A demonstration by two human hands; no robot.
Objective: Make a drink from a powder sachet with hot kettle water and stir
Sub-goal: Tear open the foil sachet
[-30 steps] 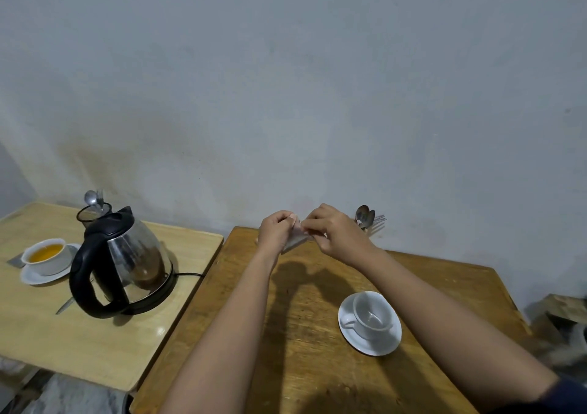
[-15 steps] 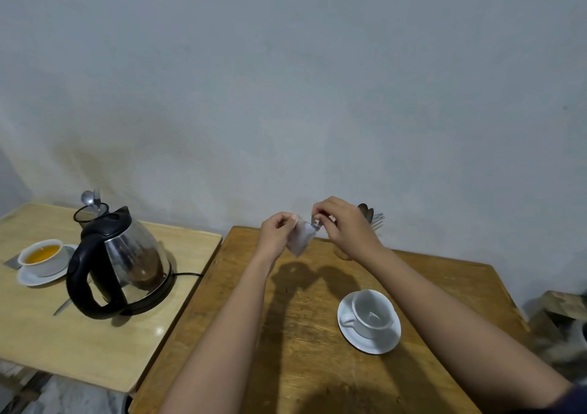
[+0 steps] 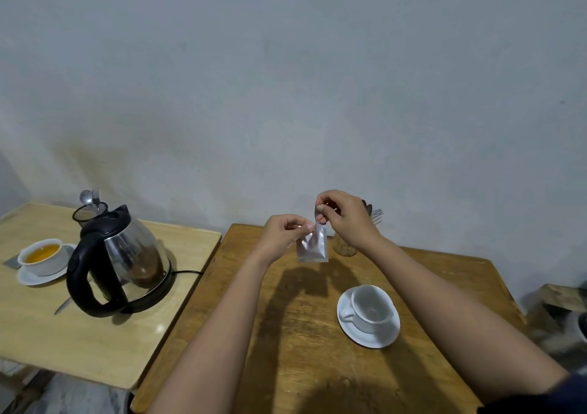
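Pinching the sachet (image 3: 312, 244) at its top corner, the left hand (image 3: 283, 235) holds it above the table (image 3: 295, 334) — the right hand (image 3: 343, 220) pinches a small torn strip just beside. The cup (image 3: 371, 309) stands empty on its saucer (image 3: 381, 339); the kettle (image 3: 119, 259) is well apart, left.

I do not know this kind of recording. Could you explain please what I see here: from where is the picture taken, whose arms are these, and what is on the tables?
A camera on the person's head looks forward and down, so the arms are the wearer's own. The left hand pinches a silver sachet at its top; the right hand holds a small piece just above it. On the darker table stands an empty white cup on a saucer. The paler table carries an electric kettle and a filled cup.
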